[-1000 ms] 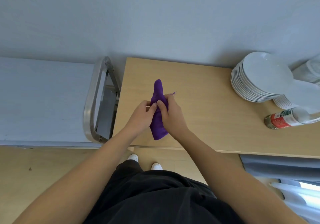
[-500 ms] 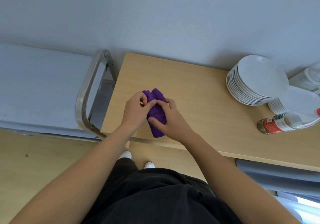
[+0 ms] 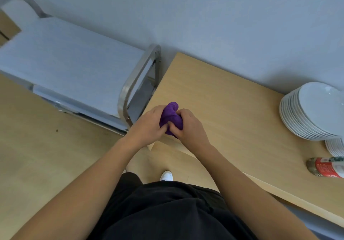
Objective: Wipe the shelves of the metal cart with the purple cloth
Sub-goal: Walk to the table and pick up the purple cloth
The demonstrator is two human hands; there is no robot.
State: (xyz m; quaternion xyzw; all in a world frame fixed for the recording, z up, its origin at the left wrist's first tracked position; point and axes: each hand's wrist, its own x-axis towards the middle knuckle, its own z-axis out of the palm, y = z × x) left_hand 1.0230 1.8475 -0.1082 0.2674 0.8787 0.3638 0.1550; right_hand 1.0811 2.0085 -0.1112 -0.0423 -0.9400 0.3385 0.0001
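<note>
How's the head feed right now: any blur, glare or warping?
Head view: wide-angle skews the table; the cart smears toward its left end; the cloth reads fairly sharp; light is soft and even, no strong glare; plates and bottle are cropped at right.

Left of the left hand [image 3: 149,126], the metal cart's upright handle loop [image 3: 130,91] stands near, bordering the top shelf [image 3: 74,66]. The purple cloth [image 3: 170,117] fills the gap to the right hand [image 3: 188,126]. Beyond both hands, open bench [image 3: 223,100] runs to the wall [image 3: 223,26]. Far right, a plate stack [image 3: 316,109] and a lying bottle [image 3: 323,169] obstruct passage.
</note>
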